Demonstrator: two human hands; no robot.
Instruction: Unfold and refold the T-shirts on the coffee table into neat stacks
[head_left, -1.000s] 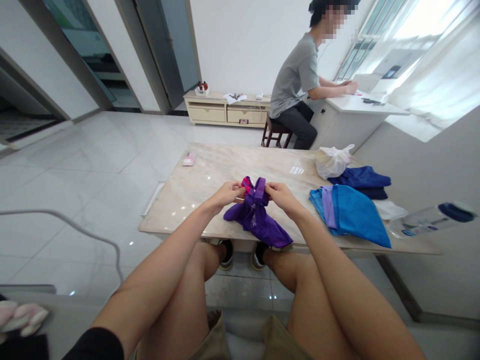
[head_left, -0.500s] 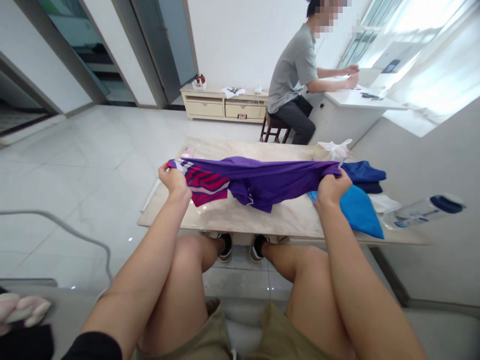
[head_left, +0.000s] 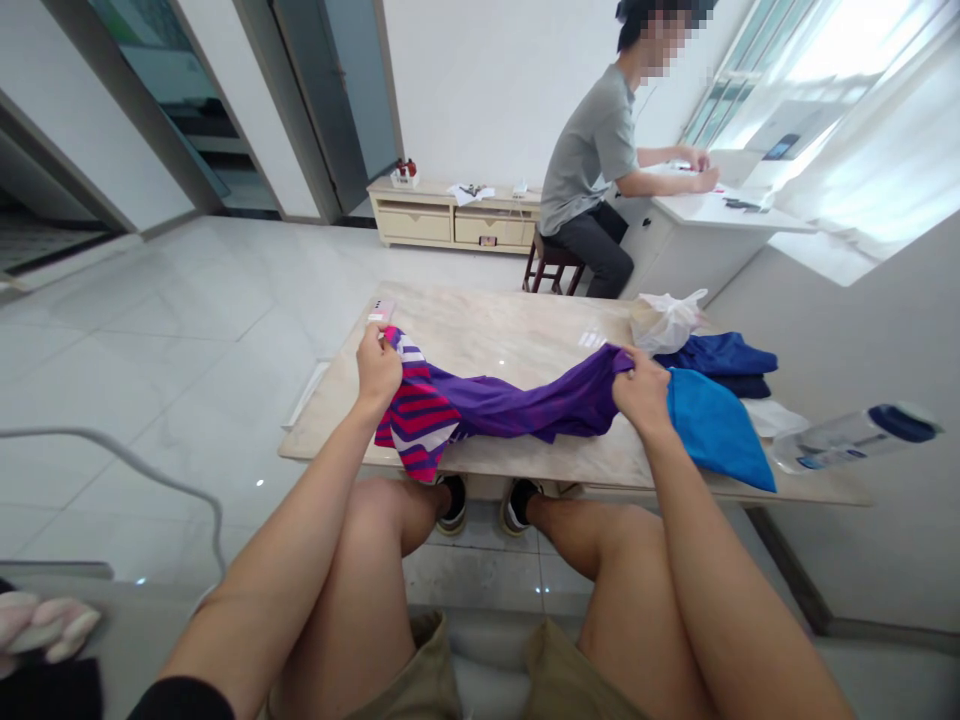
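Observation:
A purple garment (head_left: 517,405) with a pink-and-white striped part stretches between my two hands over the marble-look table (head_left: 480,320). My left hand (head_left: 379,368) is closed on its striped end. At the plain purple end, my right hand (head_left: 641,390) pinches the cloth. The middle of the garment sags and its lower edge hangs at the table's near side. What kind of garment it is, I cannot make out. Right beside my right hand lies a bright blue folded cloth (head_left: 716,425). A pale pink phone-like object (head_left: 381,309) lies just beyond my left hand.
Dark blue folded clothes (head_left: 716,355), a white plastic bag (head_left: 667,318) and a clear bottle with a blue cap (head_left: 855,438) are on the table's right side. A person in a grey shirt (head_left: 592,140) sits at a white desk (head_left: 720,215) beyond. A low cabinet (head_left: 416,222) stands against the wall.
My hands have come closer together, and the garment has gone from stretched taut to sagging. Its striped part now hangs lower, past the table's near edge. Both hands still grip it.

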